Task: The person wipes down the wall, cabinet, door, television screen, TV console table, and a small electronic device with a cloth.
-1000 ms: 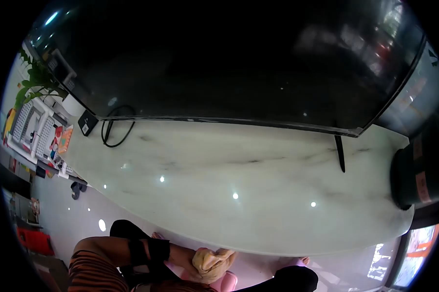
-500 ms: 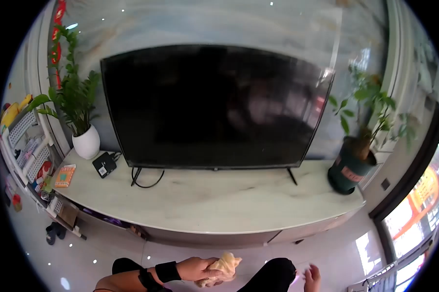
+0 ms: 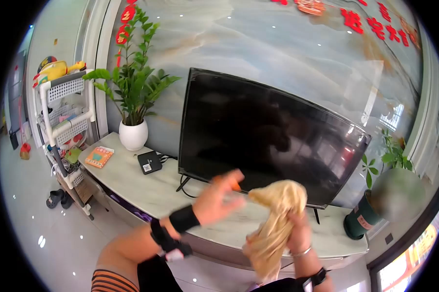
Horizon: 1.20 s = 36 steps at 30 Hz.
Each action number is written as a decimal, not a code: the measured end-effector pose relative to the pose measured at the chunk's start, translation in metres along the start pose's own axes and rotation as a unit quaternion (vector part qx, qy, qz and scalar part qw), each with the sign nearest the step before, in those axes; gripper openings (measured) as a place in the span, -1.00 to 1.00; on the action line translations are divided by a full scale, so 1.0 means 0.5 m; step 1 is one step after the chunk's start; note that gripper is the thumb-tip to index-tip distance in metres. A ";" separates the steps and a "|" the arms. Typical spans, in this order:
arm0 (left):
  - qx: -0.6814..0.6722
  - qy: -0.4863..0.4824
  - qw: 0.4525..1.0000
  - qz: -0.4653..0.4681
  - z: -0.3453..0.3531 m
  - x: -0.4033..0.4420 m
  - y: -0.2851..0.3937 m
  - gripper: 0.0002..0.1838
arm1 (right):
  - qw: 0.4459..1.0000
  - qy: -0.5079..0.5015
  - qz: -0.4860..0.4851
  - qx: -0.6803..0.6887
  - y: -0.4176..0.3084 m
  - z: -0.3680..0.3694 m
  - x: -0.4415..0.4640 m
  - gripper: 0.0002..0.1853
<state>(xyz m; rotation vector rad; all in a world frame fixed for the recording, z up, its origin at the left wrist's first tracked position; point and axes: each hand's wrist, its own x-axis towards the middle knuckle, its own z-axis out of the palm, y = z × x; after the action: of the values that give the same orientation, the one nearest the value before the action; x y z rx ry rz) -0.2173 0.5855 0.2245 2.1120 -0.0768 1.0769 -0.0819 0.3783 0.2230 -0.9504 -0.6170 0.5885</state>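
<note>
My left hand (image 3: 219, 200) is raised over the TV cabinet (image 3: 136, 187), in front of the lower left part of the television (image 3: 268, 131). Its fingers are apart and smeared by motion; a small orange patch shows beside them, too blurred to name. A crumpled pale yellow cloth (image 3: 273, 224) hangs from my right hand (image 3: 299, 233), which is closed around it at the right side. The cloth's top covers a bit of the screen's lower edge, and its lower end drops in front of the cabinet front.
A white pot (image 3: 133, 135) with a leafy plant, a black box (image 3: 149, 162) with cables and an orange booklet (image 3: 99, 156) stand on the cabinet's left. A green plant pot (image 3: 360, 216) is at the right end. Beside the cabinet stands a white shelf cart (image 3: 68, 129).
The view has swung left and tilted. The cloth has passed from my left hand to my right and now hangs unfolded. Both hands have risen from my lap to the cabinet.
</note>
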 end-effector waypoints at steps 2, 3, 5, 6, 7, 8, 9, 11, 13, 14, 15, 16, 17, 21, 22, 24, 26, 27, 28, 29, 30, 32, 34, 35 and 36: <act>0.153 0.194 0.968 0.049 -0.106 0.070 -0.113 -0.43 | 0.997 -0.052 -0.037 0.045 -0.068 0.065 0.073 -0.40; 0.154 0.265 0.952 -0.008 -0.154 0.098 -0.139 -0.48 | 0.995 -0.070 -0.058 0.047 -0.097 0.109 0.107 -0.41; 0.247 0.350 0.903 -0.013 -0.235 0.152 -0.253 -0.45 | 0.983 -0.139 -0.121 0.024 -0.139 0.185 0.183 -0.45; 0.249 0.355 0.901 -0.026 -0.258 0.177 -0.295 -0.45 | 0.979 -0.158 -0.121 0.041 -0.155 0.224 0.223 -0.49; 0.181 0.360 0.914 -0.040 -0.267 0.200 -0.323 -0.47 | 0.973 -0.148 -0.175 -0.035 -0.167 0.280 0.252 -0.52; 0.111 0.361 0.924 -0.054 -0.269 0.224 -0.346 -0.48 | 0.965 -0.114 -0.214 -0.098 -0.168 0.321 0.291 -0.54; 0.040 0.360 0.930 -0.068 -0.268 0.247 -0.362 -0.49 | 0.941 -0.092 -0.266 -0.189 -0.166 0.356 0.340 -0.55; -0.001 0.347 0.936 -0.059 -0.267 0.279 -0.356 -0.47 | 0.752 -0.098 -0.458 -0.464 -0.161 0.408 0.448 -0.42; 0.013 0.357 0.927 -0.115 -0.268 0.307 -0.371 -0.44 | 0.655 -0.058 -0.512 -0.553 -0.107 0.464 0.536 -0.32; 0.015 0.344 0.929 -0.136 -0.267 0.316 -0.381 -0.42 | 0.652 -0.052 -0.454 -0.605 -0.087 0.504 0.540 -0.31; 0.023 0.341 0.930 -0.133 -0.266 0.321 -0.390 -0.42 | 0.607 -0.025 -0.429 -0.669 -0.063 0.542 0.546 -0.31; 0.031 0.340 0.931 -0.127 -0.267 0.329 -0.400 -0.43 | 0.562 -0.015 -0.423 -0.711 -0.047 0.574 0.541 -0.37; 0.040 0.335 0.934 -0.122 -0.262 0.333 -0.415 -0.43 | 0.475 0.014 -0.513 -0.715 -0.027 0.593 0.558 -0.50; 0.129 0.398 0.901 -0.115 -0.242 0.338 -0.434 -0.47 | 0.427 0.018 -0.497 -0.755 -0.029 0.621 0.602 -0.56; 0.161 0.426 0.890 -0.029 -0.239 0.339 -0.466 -0.47 | 0.426 0.004 -0.474 -0.770 -0.044 0.616 0.602 -0.62; 0.127 0.456 0.880 -0.029 -0.237 0.333 -0.439 -0.50 | 0.424 0.014 -0.432 -0.796 -0.071 0.595 0.584 -0.67; 0.098 0.438 0.889 -0.093 -0.242 0.324 -0.410 -0.49 | 0.421 0.025 -0.404 -0.811 -0.098 0.548 0.577 -0.69; 0.083 0.433 0.893 -0.090 -0.243 0.323 -0.409 -0.46 | 0.421 0.032 -0.397 -0.815 -0.119 0.511 0.571 -0.69; 0.079 0.435 0.891 -0.101 -0.246 0.323 -0.420 -0.45 | 0.421 0.038 -0.391 -0.817 -0.142 0.473 0.564 -0.69; 0.076 0.437 0.889 -0.110 -0.247 0.324 -0.426 -0.43 | 0.421 0.053 -0.404 -0.810 -0.163 0.427 0.559 -0.71; 0.064 0.442 0.889 -0.102 -0.247 0.326 -0.428 -0.43 | 0.420 0.067 -0.417 -0.803 -0.182 0.372 0.557 -0.73; 0.052 0.450 0.887 -0.096 -0.245 0.325 -0.419 -0.41 | 0.428 0.091 -0.422 -0.794 -0.226 0.271 0.544 -0.75; 0.035 0.450 0.888 -0.090 -0.248 0.326 -0.431 -0.37 | 0.428 0.121 -0.408 -0.797 -0.274 0.181 0.525 -0.73; 0.040 0.433 0.894 -0.107 -0.257 0.322 -0.434 -0.34 | 0.420 0.139 -0.401 -0.802 -0.297 0.135 0.516 -0.72; 0.044 0.438 0.892 -0.106 -0.259 0.323 -0.438 -0.33 | 0.405 0.156 -0.390 -0.812 -0.322 0.086 0.512 -0.70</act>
<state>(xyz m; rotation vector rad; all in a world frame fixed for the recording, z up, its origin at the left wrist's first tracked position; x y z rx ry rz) -0.1202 0.8691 0.2574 1.4758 0.6297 1.8017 0.0926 0.5072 0.4379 -2.2312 -1.1326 -1.4784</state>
